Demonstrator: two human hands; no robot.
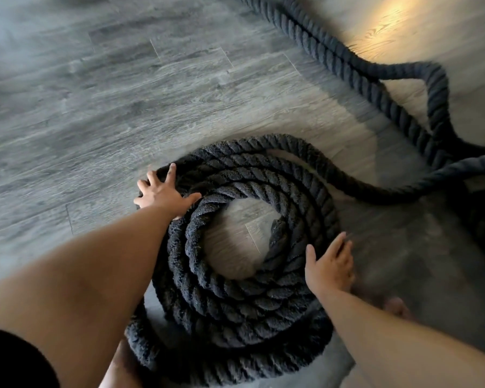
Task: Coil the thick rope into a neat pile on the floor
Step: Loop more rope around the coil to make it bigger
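A thick black twisted rope (244,298) lies in a flat coil of several turns on the grey wood floor (95,107), with its cut end showing in the open middle. My left hand (163,193) rests flat on the coil's far left edge, fingers spread. At the coil's right side my right hand (329,266) presses against the outer turn with fingers apart. From the top of the coil the loose rope (370,189) runs right, bends into a loop and trails off toward the top of the view.
The uncoiled rope (333,54) snakes across the floor at the upper right, doubled back on itself. A patch of warm light falls on the floor at the top right. My foot (396,306) stands just right of the coil.
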